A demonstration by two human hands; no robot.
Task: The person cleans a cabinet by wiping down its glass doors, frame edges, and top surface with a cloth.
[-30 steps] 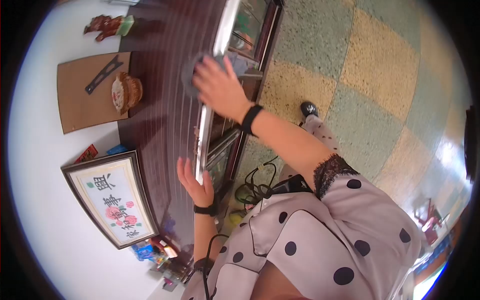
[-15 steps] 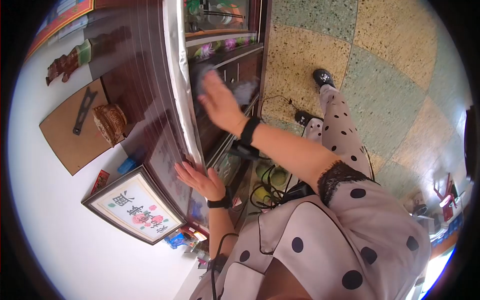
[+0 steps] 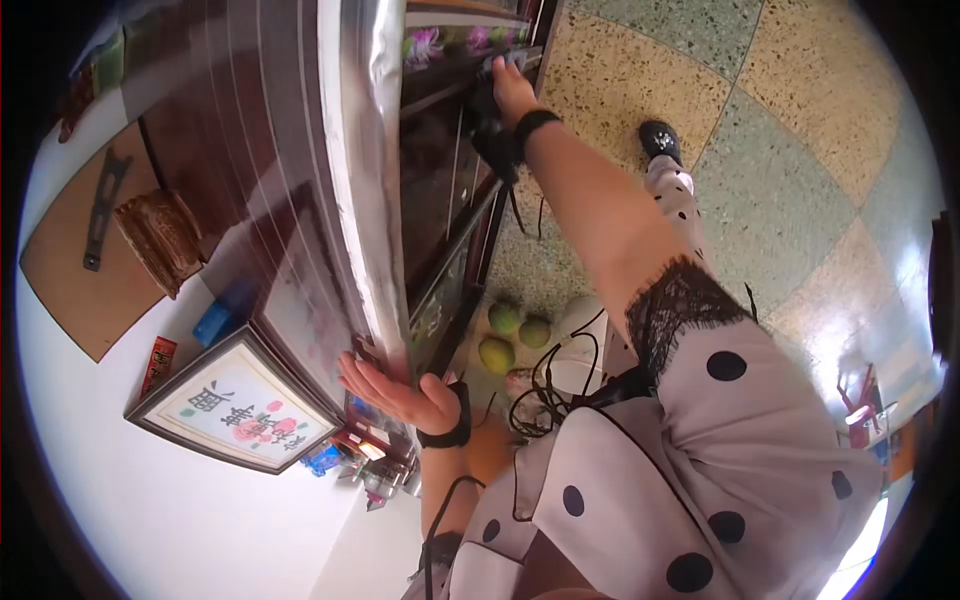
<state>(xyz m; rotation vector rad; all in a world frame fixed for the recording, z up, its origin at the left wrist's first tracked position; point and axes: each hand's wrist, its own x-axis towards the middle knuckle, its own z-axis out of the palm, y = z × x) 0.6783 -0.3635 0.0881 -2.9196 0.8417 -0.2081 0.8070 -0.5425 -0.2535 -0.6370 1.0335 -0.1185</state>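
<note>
"So, any risk?"

"Right hand [image 3: 513, 92] at cabinet [image 3: 430, 160] front, grey cloth [image 3: 517, 58] by its fingertips, grip unclear; black thing [image 3: 492, 130] beside might snag it. Left hand [image 3: 408, 398], cabinet's top edge: fingers together, thumb apart, could slip."

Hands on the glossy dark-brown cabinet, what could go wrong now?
The looped black cable beside the body could snag. The left hand looks close to the dark-framed calligraphy picture and might nudge it. The black object dangling near the right hand may scrape the cabinet.
</note>
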